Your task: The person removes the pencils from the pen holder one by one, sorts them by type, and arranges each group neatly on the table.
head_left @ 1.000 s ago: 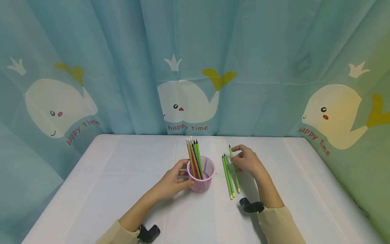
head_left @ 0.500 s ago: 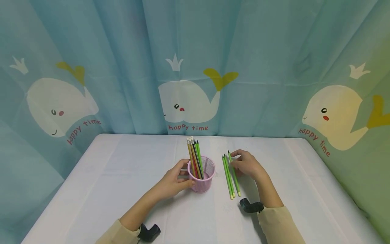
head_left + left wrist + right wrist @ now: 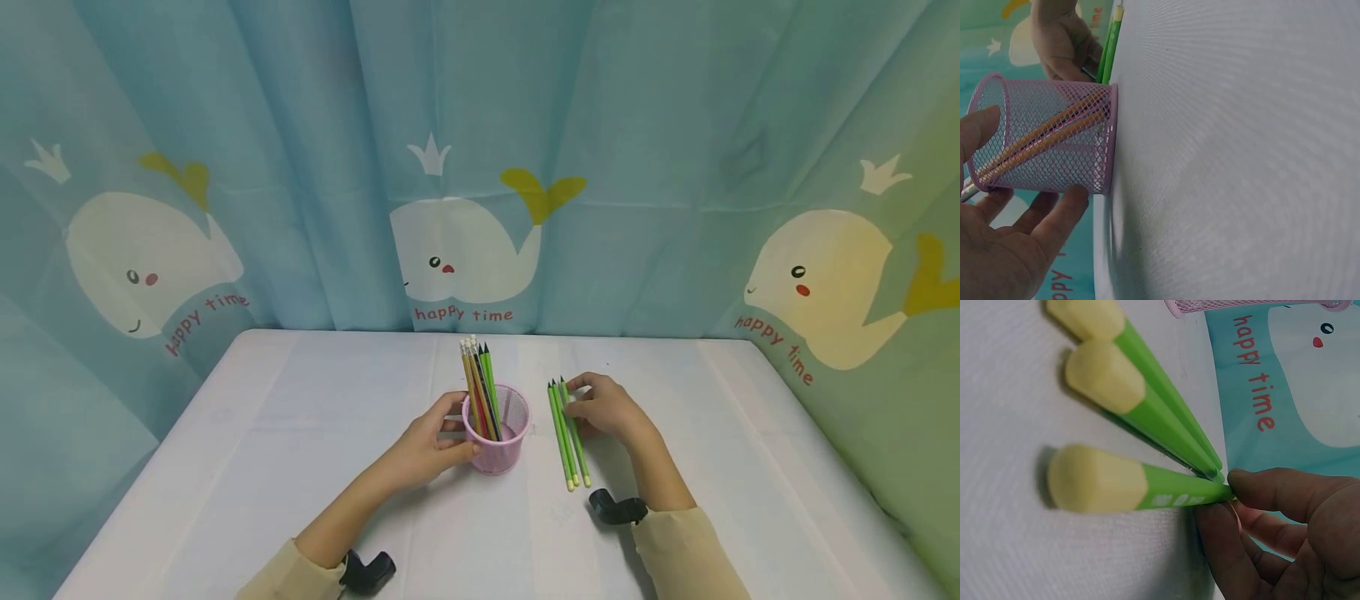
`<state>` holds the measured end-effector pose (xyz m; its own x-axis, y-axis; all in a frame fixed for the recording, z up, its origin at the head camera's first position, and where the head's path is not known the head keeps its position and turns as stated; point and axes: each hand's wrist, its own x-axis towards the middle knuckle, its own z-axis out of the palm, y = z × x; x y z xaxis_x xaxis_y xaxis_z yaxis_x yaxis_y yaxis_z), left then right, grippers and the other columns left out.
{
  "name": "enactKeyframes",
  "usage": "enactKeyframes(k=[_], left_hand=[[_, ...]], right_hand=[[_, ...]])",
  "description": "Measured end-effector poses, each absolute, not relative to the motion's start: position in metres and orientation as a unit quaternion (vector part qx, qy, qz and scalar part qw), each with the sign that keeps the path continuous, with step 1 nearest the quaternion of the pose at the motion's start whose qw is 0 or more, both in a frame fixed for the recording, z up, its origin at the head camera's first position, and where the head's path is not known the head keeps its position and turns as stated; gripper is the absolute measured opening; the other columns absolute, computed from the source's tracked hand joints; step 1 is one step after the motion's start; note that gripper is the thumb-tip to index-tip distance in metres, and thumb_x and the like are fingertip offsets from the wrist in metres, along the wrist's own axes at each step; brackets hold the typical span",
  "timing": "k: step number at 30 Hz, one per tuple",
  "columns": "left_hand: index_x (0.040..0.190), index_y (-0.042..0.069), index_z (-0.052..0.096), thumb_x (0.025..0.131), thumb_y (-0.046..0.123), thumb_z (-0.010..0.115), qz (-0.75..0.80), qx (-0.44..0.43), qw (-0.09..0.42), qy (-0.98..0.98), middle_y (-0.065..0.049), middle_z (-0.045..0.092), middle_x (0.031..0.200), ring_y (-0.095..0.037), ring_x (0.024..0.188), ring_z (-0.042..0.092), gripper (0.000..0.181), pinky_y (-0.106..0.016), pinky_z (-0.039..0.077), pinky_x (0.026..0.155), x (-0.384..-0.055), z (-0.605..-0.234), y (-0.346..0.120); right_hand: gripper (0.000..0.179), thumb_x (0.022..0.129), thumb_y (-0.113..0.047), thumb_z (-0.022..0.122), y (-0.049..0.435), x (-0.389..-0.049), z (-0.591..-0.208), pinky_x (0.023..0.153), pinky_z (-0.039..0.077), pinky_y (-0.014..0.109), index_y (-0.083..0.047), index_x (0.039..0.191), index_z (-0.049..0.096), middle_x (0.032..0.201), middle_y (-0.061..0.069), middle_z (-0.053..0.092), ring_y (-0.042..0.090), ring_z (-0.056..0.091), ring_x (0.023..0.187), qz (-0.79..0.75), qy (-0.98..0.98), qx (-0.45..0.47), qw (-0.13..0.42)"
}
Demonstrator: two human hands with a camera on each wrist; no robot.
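Observation:
My left hand (image 3: 427, 446) grips a pink mesh pencil cup (image 3: 498, 457) from its left side, thumb at the front and fingers behind. Inside, several pencils (image 3: 480, 396) lean left, some yellow, one dark, others green with black tips. To the right of the cup, my right hand (image 3: 607, 407) pinches a green pencil (image 3: 1175, 487) between thumb and fingers near its pointed end. That pencil's cream end is low over the white tabletop. Two more green pencils (image 3: 1154, 394) lie side by side just left of it, points away from me.
The cup stands on a white-covered table (image 3: 300, 433). A blue curtain (image 3: 637, 125) with printed whales hangs behind the far edge. A black wrist device (image 3: 367, 573) sits on the left wrist, another black wrist device (image 3: 617, 506) on the right.
My right hand has lowered slightly toward me and left, bringing the pinched green pencil closer to the two lying ones. My left hand and the cup stay put.

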<state>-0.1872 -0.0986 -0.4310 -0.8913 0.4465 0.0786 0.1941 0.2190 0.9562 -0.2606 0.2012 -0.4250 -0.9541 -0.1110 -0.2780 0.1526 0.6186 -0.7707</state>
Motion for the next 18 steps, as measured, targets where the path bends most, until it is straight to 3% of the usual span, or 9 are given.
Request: enactKeyframes(k=[9,18], left_hand=[[0.145,0.008,0.039,0.091,0.013,0.072,0.591,0.209,0.107,0.772,-0.022,0.049,0.141,-0.039,0.125,0.056,0.064,-0.034,0.055,0.099,-0.187,-0.432,-0.099],[0.146,0.007,0.038,0.092,0.014,0.072,0.59,0.211,0.107,0.772,-0.023,0.048,0.141,-0.039,0.125,0.055,0.064,-0.035,0.055,0.099,-0.186,-0.43,-0.099]], right_hand=[[0.04,0.091,-0.011,0.068,0.202,-0.261,-0.425,0.063,0.063,0.033,-0.003,0.128,0.057,0.102,0.016,0.063,0.02,0.066,0.073,-0.434,0.888,0.01,0.149],[0.039,0.094,-0.015,0.065,0.198,-0.262,-0.415,0.062,0.061,0.034,-0.004,0.131,0.057,0.093,0.013,0.066,0.021,0.065,0.069,-0.438,0.891,-0.036,0.112]])
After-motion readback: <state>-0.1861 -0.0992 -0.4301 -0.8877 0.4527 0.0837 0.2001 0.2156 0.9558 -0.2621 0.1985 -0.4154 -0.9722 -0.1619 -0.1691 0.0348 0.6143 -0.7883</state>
